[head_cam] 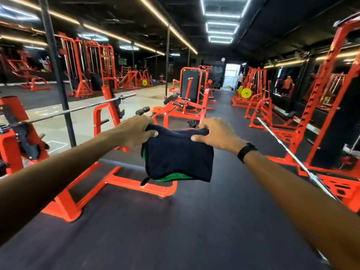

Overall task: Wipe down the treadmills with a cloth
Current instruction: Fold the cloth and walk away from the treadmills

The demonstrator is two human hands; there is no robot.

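A dark navy cloth [178, 154] with green showing at its lower and left edges hangs folded in front of me at arm's length. My left hand [134, 131] pinches its top left corner and my right hand [216, 134] pinches its top right corner, thumbs on the near side. A black band sits on my right wrist. No treadmill shows in the head view.
An orange bench rack [109, 112] with a steel barbell [78, 109] stands at left. An orange seated machine [187, 94] is ahead. An orange rack [319, 106] with a barbell lines the right. A dark rubber aisle [194, 221] runs forward. A person in orange stands far right.
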